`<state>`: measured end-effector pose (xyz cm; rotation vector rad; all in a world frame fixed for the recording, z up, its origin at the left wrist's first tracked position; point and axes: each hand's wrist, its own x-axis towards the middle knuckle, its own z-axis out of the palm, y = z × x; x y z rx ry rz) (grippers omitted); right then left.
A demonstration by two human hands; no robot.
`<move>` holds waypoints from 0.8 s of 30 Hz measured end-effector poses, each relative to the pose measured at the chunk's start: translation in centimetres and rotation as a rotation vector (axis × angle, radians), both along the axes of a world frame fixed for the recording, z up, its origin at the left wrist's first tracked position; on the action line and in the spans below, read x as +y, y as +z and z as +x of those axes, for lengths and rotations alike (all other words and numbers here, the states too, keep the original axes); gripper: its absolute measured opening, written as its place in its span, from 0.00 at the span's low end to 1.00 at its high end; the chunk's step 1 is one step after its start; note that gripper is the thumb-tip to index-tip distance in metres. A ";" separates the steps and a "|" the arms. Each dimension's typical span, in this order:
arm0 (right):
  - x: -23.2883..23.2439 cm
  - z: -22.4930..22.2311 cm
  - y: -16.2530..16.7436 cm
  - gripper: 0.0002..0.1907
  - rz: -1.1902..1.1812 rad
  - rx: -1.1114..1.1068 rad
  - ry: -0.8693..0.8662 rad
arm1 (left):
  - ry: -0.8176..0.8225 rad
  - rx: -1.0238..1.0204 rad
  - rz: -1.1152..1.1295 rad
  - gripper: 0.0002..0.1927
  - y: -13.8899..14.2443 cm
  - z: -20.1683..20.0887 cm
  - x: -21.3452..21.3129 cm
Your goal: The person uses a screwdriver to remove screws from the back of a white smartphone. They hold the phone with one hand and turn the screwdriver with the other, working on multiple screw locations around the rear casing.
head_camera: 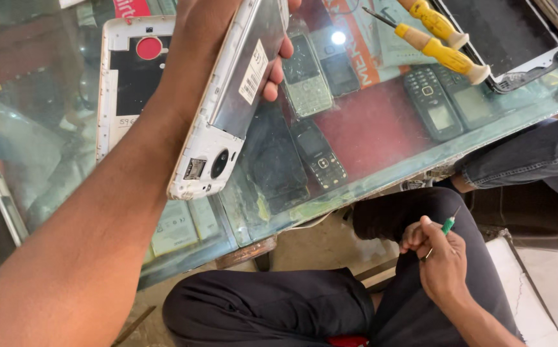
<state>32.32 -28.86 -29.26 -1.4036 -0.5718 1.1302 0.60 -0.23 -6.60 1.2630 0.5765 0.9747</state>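
Left hand (227, 38) at 11 o'clock — wrapped around opened white phone (227, 109). Right hand (436, 254) at 4 o'clock — pinching green screwdriver (448, 224).

A white rectangular barcode label (253, 72) is stuck on the bare silver metal back of the opened white smartphone (227, 109), near its upper edge. A red-and-white printed card (131, 8) lies at the top edge of the view, behind the glass counter. An orange-and-white printed sheet (359, 45) lies under the glass, beside the keypad phones. The grey keypad phone (306, 76) has a dark, unlit screen. The black keypad phone (430, 103) shows a pale grey screen. A large dark tablet screen (500, 29) rests at the upper right.
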 end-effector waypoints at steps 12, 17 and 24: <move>0.5 -0.2 1.3 0.22 0.043 0.023 -0.100 | 0.022 0.027 -0.111 0.25 -1.5 -0.8 -0.6; 0.9 -0.3 3.0 0.23 0.105 -0.054 -0.104 | -0.017 -0.004 -0.076 0.24 -1.6 -0.9 -0.8; 2.7 -1.9 9.3 0.17 0.205 -0.126 -0.015 | 0.020 0.017 -0.103 0.23 -1.5 -0.9 -1.2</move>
